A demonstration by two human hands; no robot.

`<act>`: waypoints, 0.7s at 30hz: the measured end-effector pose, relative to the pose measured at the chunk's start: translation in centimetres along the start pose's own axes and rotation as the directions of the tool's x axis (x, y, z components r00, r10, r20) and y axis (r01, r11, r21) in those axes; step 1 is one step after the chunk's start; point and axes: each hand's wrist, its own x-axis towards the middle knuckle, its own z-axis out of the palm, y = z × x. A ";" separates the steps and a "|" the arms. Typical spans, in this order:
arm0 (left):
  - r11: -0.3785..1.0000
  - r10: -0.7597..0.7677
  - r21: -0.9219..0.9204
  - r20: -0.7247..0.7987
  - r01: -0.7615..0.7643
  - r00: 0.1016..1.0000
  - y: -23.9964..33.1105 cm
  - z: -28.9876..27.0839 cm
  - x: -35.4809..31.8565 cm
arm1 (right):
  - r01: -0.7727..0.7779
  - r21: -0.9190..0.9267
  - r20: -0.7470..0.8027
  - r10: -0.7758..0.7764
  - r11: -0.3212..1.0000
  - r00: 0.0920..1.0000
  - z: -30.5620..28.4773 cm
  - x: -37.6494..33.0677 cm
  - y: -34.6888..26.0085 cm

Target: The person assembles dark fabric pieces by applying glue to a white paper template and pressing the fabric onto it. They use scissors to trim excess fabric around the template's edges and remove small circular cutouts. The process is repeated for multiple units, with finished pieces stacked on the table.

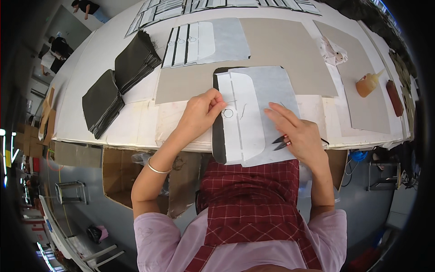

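A fabric panel [276,90] with a black edge and a white rounded pocket-shaped piece lies before me, its near end overhanging the table edge. My left hand [201,113] is closed in a pinch above its left side, with a thin dark thread [232,100] at the fingertips. Just below the pinch shows a small drawn ring [228,113], with another loose thread [244,110] beside it. My right hand [301,138] hovers over the panel's right side, index and middle fingers stretched out. Tucked in its palm are thread snips [281,142], dark blades pointing left.
Two stacks of black fabric pieces [102,102] stand at left. Similar panels [226,41] lie on grey board [281,50] and along the far edge. At right are a yellowish squeeze bottle [366,85], a dark red bar [394,98] and a crumpled bag [333,52].
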 end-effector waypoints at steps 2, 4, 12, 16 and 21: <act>0.983 -0.087 -0.169 -0.045 0.079 0.995 -0.5 -0.3 -0.1 | 0.043 -0.043 0.065 -0.041 0.998 0.997 0.5 0.1 0.2; 0.999 -0.044 0.012 -0.161 0.047 0.986 -1.2 -1.4 0.0 | 0.082 -0.049 0.062 -0.079 0.995 0.995 1.0 0.0 0.9; 0.986 0.141 0.076 0.066 -0.146 0.988 0.4 -0.9 0.2 | 0.079 -0.068 0.070 -0.074 0.995 0.995 1.3 0.1 0.8; 0.975 0.142 0.148 0.143 -0.163 0.979 0.2 -1.2 0.5 | 0.145 -0.007 0.061 -0.144 0.989 0.988 0.7 1.0 -0.1; 0.989 0.105 0.102 0.055 -0.110 0.993 0.9 -1.5 0.9 | 0.342 -0.035 0.183 -0.331 0.939 0.926 1.4 3.1 -1.2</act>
